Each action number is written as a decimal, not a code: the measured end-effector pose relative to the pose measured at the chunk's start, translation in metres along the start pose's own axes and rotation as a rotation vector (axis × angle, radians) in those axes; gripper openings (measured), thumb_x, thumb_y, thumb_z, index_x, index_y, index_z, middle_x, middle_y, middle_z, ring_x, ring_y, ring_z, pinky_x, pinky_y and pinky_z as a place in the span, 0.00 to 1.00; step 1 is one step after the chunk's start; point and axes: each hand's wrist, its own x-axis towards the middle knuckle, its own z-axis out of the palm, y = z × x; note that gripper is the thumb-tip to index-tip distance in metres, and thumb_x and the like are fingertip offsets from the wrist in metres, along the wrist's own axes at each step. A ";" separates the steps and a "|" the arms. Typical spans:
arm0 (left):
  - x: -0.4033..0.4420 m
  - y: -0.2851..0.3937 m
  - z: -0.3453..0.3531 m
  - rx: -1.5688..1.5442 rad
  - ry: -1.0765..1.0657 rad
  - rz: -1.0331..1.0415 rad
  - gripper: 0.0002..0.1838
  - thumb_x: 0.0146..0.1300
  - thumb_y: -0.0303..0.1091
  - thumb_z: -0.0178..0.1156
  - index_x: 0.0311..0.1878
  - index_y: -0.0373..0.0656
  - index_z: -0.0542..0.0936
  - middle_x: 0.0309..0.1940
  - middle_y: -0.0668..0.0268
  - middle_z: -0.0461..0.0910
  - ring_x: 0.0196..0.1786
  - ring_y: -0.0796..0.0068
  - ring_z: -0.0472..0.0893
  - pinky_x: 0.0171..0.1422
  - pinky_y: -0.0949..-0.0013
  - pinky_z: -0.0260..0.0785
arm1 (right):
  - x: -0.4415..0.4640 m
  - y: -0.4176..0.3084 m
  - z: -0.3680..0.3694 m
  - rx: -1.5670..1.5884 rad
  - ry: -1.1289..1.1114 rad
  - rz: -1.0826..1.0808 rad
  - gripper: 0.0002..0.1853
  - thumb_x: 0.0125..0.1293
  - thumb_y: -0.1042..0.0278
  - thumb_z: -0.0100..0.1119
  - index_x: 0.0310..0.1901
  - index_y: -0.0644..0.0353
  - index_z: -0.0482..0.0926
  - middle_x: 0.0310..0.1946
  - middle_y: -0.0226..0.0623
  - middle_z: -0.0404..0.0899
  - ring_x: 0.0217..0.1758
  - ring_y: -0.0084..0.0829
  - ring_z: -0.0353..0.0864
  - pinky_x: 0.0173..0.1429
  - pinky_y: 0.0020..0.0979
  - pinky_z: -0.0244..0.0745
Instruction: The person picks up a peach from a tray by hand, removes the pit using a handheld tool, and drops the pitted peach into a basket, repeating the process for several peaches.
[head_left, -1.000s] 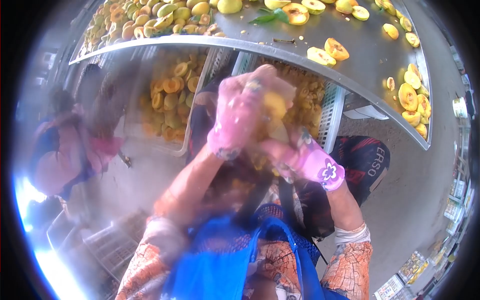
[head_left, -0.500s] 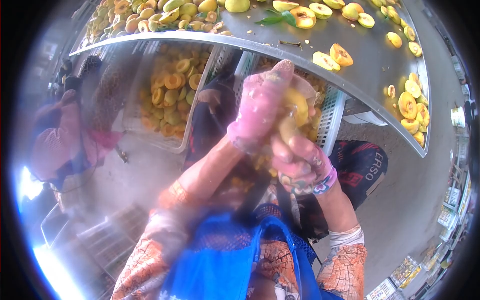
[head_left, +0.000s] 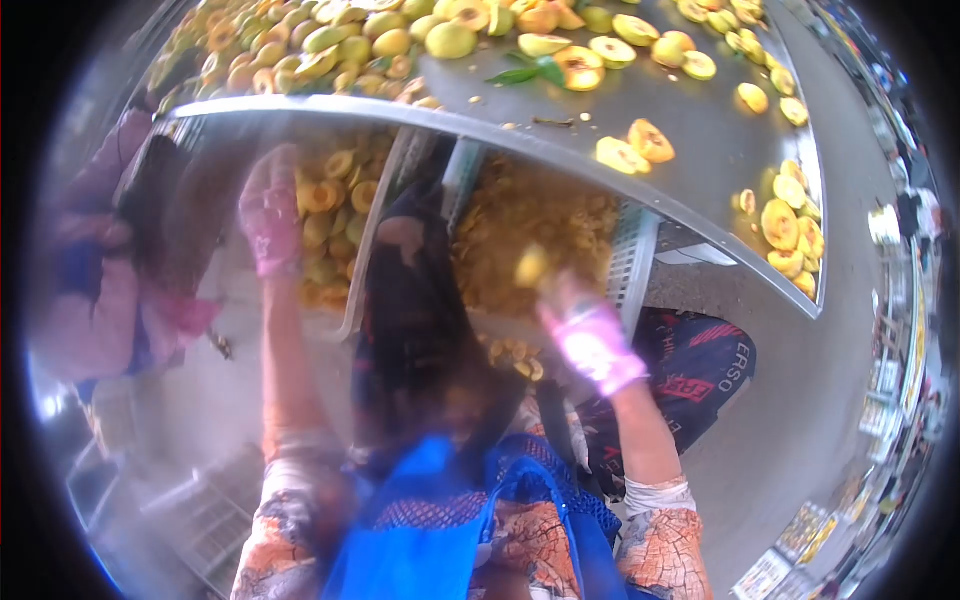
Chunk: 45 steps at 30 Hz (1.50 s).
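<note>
My left hand (head_left: 270,215), in a pink glove, reaches over the left edge of a crate (head_left: 372,245) of halved yellow peaches (head_left: 338,212). Its fingers point away from me and are smeared, so what they hold, if anything, does not show. Over the middle crate (head_left: 632,250), which holds a mass of small brownish-yellow pieces (head_left: 520,205), is my right hand (head_left: 590,340) in a patterned pink glove. A blurred yellow fruit piece (head_left: 531,267) appears at its fingertips; I cannot tell whether it is gripped or loose.
A metal table (head_left: 700,190) with a raised rim spans the far side, bearing a heap of peaches (head_left: 340,45) and scattered halves (head_left: 790,230). My knees flank the middle crate. Another person (head_left: 110,290) in pink is at the left. Crates (head_left: 800,535) line the right.
My hands were together around a yellow fruit over the middle crate. They have parted: the left has swung out to the left crate, the right has dropped slightly nearer me. The view has shifted.
</note>
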 end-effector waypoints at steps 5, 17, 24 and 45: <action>0.007 0.062 0.045 0.407 0.006 0.222 0.23 0.60 0.46 0.64 0.54 0.42 0.78 0.56 0.50 0.74 0.57 0.57 0.73 0.64 0.59 0.64 | -0.029 0.008 0.029 0.086 -0.041 -0.112 0.09 0.64 0.68 0.48 0.42 0.60 0.75 0.30 0.38 0.77 0.25 0.30 0.77 0.27 0.35 0.73; -0.021 0.165 0.252 0.339 -1.000 0.388 0.20 0.58 0.43 0.54 0.50 0.40 0.73 0.51 0.48 0.75 0.57 0.49 0.75 0.57 0.53 0.68 | -0.007 -0.018 -0.020 0.385 -0.078 0.094 0.15 0.64 0.59 0.53 0.44 0.60 0.69 0.30 0.43 0.80 0.31 0.42 0.81 0.33 0.43 0.73; -0.021 0.159 0.188 -1.018 -0.601 -0.474 0.15 0.59 0.38 0.63 0.43 0.39 0.73 0.33 0.60 0.77 0.36 0.62 0.78 0.42 0.62 0.72 | -0.020 -0.007 -0.013 0.569 0.096 -0.147 0.18 0.63 0.60 0.56 0.52 0.57 0.70 0.40 0.48 0.79 0.36 0.40 0.82 0.38 0.41 0.77; -0.109 0.168 0.107 -1.054 -0.361 -0.567 0.16 0.69 0.42 0.49 0.42 0.36 0.76 0.35 0.60 0.78 0.38 0.72 0.78 0.45 0.70 0.73 | -0.005 -0.039 -0.067 0.578 0.287 -0.219 0.29 0.52 0.75 0.62 0.58 0.45 0.72 0.55 0.64 0.64 0.45 0.53 0.77 0.41 0.41 0.79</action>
